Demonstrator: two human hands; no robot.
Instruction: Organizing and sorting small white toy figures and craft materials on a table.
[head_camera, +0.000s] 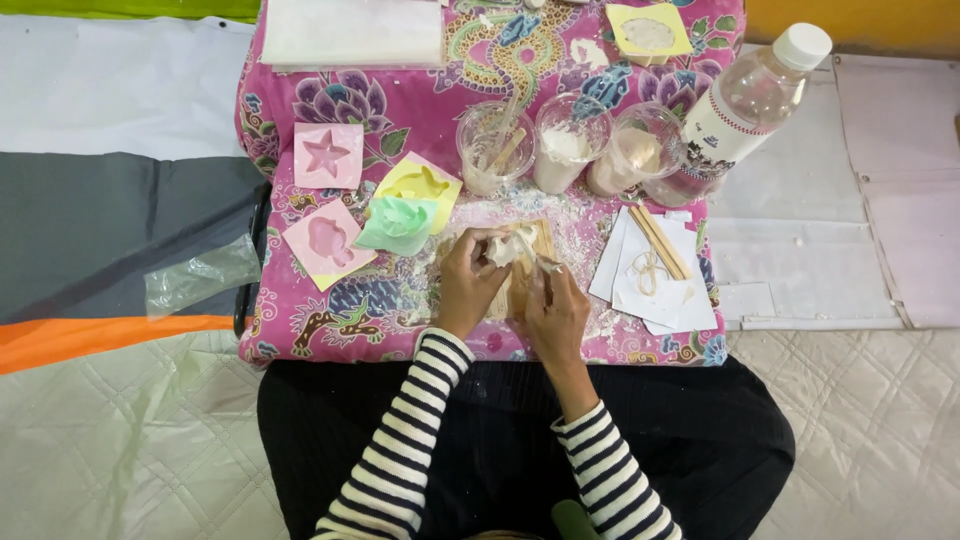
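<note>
Both hands pinch white lump.

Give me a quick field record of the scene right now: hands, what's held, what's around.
left hand: fingers on a white lump
right hand: fingers touching the same lump
under hands: wooden board, dusted with powder
behind: three clear cups, plastic bottle
left side: coloured moulds
right side: wooden sticks on paper
surface: pink patterned cloth

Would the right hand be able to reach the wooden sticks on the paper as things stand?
Probably yes: the sticks lie uncovered just beside the right hand, with nothing between; but that hand is busy holding the white lump.
</note>
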